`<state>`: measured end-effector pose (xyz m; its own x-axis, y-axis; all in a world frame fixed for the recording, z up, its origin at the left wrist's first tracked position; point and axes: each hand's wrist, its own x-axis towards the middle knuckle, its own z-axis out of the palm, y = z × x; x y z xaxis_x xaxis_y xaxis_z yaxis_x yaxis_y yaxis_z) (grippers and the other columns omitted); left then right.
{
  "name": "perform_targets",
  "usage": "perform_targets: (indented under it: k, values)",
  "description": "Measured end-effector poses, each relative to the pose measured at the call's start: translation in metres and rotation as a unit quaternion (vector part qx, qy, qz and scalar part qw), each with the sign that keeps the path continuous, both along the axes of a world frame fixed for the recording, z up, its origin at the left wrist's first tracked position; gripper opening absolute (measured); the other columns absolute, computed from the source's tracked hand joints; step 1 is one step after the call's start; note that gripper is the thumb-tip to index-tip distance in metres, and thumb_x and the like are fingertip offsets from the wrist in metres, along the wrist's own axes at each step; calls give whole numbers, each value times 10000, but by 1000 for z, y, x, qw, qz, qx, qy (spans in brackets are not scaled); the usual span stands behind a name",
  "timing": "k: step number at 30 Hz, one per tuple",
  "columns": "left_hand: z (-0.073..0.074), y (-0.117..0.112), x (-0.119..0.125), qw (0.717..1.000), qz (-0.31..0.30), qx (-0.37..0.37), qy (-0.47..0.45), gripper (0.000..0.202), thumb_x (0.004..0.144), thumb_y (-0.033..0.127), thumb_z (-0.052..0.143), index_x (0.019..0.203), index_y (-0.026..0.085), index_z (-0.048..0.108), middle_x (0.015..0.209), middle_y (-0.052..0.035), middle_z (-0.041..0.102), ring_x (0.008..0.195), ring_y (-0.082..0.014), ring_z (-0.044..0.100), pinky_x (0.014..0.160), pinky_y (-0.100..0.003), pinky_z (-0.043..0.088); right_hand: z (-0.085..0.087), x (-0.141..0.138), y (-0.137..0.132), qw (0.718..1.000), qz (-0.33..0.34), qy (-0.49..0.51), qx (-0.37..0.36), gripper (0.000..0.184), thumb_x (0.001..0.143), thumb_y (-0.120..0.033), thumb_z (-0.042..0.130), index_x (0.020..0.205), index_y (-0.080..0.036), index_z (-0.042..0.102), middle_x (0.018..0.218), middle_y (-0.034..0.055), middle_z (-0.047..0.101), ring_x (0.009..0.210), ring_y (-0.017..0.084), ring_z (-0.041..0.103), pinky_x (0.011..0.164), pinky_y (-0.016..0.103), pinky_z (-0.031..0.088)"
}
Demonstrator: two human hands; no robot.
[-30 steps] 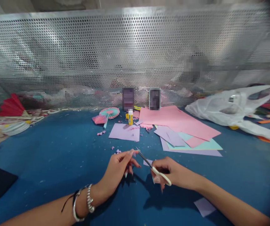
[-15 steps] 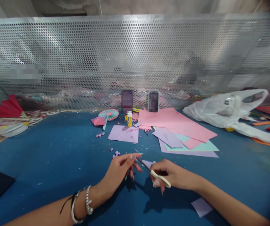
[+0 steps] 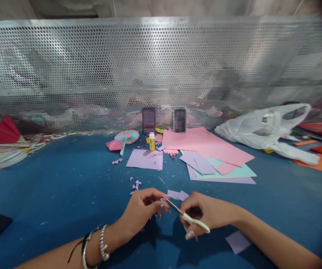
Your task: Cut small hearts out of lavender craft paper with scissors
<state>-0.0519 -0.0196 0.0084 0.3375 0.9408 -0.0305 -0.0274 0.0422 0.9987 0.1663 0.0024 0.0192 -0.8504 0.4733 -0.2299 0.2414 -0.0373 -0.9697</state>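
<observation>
In my right hand [image 3: 205,211] is a pair of scissors [image 3: 196,221] with cream handles, its blades pointing left toward my other hand. My left hand [image 3: 144,207] pinches a small piece of purple paper [image 3: 163,200] between thumb and fingertips, right at the scissor tips. Most of that piece is hidden by the fingers. Just beyond my hands lie small purple paper scraps [image 3: 174,194]. A few tiny purple paper cutouts [image 3: 137,183] are scattered past my left hand. A purple paper square [image 3: 238,242] rests under my right forearm.
A purple sheet [image 3: 138,160], a glue stick [image 3: 152,143] and folded paper fans [image 3: 128,136] are farther back. Pink sheets [image 3: 205,140] and a white plastic bag [image 3: 250,130] are to the right. A perforated metal panel [image 3: 93,67] bounds the blue table [image 3: 65,179]; two phones [image 3: 180,120] stand before it.
Both hands and the scissors have come slightly lower and nearer. The scissor handles have shifted a little to the right. The view has turned slightly.
</observation>
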Motion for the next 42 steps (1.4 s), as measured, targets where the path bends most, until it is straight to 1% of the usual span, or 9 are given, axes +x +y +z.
perform_targets:
  k: [4, 7, 15, 21, 24, 27, 32, 36, 42]
  values:
    - [-1, -3, 0, 999, -34, -5, -6, 125, 705, 262, 686, 739, 142, 691, 620, -19, 678, 538, -88, 574, 529, -176, 467, 3, -2, -7, 999, 11, -6, 37, 311, 568, -306, 786, 693, -114, 575, 582, -45, 530, 502, 35, 422, 453, 145, 315]
    - [0, -6, 0, 999, -49, -4, 1, 120, 700, 261, 692, 717, 143, 689, 627, -15, 671, 550, -89, 569, 541, -179, 466, 4, -4, -10, 1000, 24, -3, 11, 332, 589, -353, 766, 668, -121, 542, 559, -53, 510, 488, 34, 401, 449, 151, 309]
    - [5, -5, -1, 995, -60, 39, 67, 170, 711, 295, 684, 796, 147, 675, 685, -12, 642, 540, -80, 545, 519, -176, 433, 4, -5, -9, 999, 29, 23, -38, 358, 602, -373, 753, 626, -129, 492, 552, -49, 507, 523, 68, 511, 488, 175, 380]
    - [3, -4, -1, 995, -72, 18, 62, 218, 711, 319, 675, 849, 152, 657, 687, -16, 638, 538, -91, 543, 519, -191, 443, 2, -5, -10, 999, 18, 18, -36, 326, 639, -331, 734, 612, -130, 479, 534, -58, 481, 511, 65, 520, 478, 165, 388]
    - [1, -4, -1, 997, -72, -6, 33, 231, 672, 320, 704, 809, 140, 657, 656, -10, 625, 536, -95, 546, 533, -201, 457, 1, -6, -10, 1000, 16, 16, -12, 314, 645, -320, 732, 611, -127, 487, 528, -57, 484, 504, 57, 507, 467, 156, 363]
    - [1, -3, 0, 997, -72, -16, 33, 203, 689, 312, 693, 792, 140, 663, 650, -11, 636, 534, -94, 553, 539, -201, 456, 2, -6, -10, 1000, 20, 14, -3, 320, 658, -335, 720, 612, -130, 479, 539, -54, 494, 492, 52, 494, 460, 157, 344]
    - [4, -6, -1, 994, -89, 2, 58, 196, 694, 309, 696, 788, 137, 684, 669, -20, 644, 563, -103, 558, 545, -201, 447, 6, -4, -12, 999, 42, 5, 9, 344, 611, -372, 747, 653, -126, 509, 565, -50, 504, 502, 45, 432, 454, 157, 315]
    - [7, -8, -1, 991, -115, 24, 59, 171, 709, 298, 686, 775, 140, 699, 706, -30, 659, 583, -103, 562, 551, -195, 440, 8, -4, -14, 999, 44, 3, 21, 356, 607, -390, 746, 654, -122, 516, 544, -64, 460, 489, 35, 368, 437, 153, 275]
    - [6, -9, 0, 991, -115, 30, 59, 179, 707, 300, 689, 803, 148, 699, 738, -37, 667, 597, -108, 575, 564, -200, 449, 6, -6, -17, 999, 37, 18, 6, 365, 638, -416, 717, 604, -132, 490, 515, -64, 440, 460, 37, 368, 440, 161, 291]
